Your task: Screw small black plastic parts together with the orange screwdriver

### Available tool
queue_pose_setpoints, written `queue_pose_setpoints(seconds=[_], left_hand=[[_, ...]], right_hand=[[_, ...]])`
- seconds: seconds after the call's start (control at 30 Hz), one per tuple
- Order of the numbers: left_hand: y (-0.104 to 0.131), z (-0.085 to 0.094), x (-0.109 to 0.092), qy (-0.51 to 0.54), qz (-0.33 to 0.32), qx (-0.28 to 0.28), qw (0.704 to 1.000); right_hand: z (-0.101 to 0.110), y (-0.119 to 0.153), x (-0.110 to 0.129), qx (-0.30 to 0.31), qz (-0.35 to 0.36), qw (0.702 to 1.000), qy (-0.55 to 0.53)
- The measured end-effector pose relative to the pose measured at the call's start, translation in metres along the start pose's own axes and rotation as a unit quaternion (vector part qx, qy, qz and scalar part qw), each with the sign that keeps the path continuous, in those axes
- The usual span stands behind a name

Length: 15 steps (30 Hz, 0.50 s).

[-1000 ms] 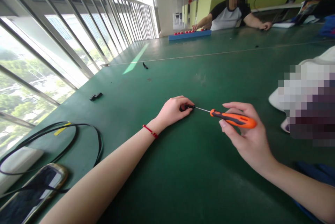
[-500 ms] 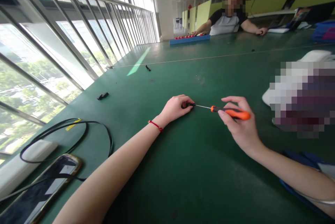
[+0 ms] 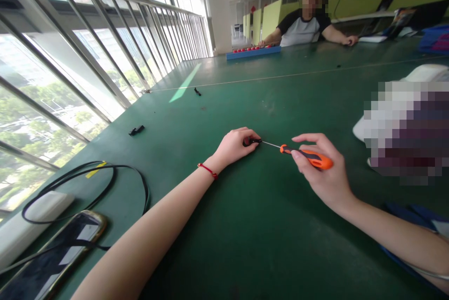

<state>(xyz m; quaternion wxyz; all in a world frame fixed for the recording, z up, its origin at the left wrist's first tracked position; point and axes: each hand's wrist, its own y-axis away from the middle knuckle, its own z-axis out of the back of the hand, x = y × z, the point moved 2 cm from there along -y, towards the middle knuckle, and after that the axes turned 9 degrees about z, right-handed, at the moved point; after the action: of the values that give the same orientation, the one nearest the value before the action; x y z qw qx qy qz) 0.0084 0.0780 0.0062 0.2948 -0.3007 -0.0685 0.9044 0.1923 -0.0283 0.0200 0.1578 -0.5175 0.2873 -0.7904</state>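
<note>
Probably light and stiff, the black part (image 3: pixel 256 140) is pinched by the left hand (image 3: pixel 235 145) at the tabletop (image 3: pixel 224 225), best gripped along its sides, while the right hand (image 3: pixel 329 182), index finger lifted, holds the likely rigid screwdriver (image 3: pixel 307 154) by its thick handle (image 3: pixel 323 162), pointing leftward at the part.

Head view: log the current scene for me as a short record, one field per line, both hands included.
left hand: grips a small black part at the green table
right hand: holds an orange-and-black screwdriver, index finger raised off the handle
screwdriver tip: at the black part's right end; seating too small to tell
loose black pieces: one nearer, one farther
left side: black cable looped, crossing a phone
far side: seated person, blue rack
</note>
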Motion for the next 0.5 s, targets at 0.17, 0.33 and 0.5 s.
queue_pose_setpoints(seconds=[0.17, 0.33, 0.5], left_hand=[[0.0011, 0.0004, 0.0002, 0.009, -0.001, 0.003, 1.000], [0.0004, 0.0004, -0.0001, 0.009, -0.002, 0.006, 1.000], [-0.0006, 0.0004, -0.0009, 0.008, 0.001, 0.010, 1.000]], right_hand=[[0.0015, -0.0011, -0.0008, -0.031, 0.013, 0.999, -0.011], [-0.0003, 0.0015, 0.0004, 0.005, -0.002, 1.000, 0.002], [0.0009, 0.0008, 0.0010, -0.022, 0.014, 1.000, -0.012]])
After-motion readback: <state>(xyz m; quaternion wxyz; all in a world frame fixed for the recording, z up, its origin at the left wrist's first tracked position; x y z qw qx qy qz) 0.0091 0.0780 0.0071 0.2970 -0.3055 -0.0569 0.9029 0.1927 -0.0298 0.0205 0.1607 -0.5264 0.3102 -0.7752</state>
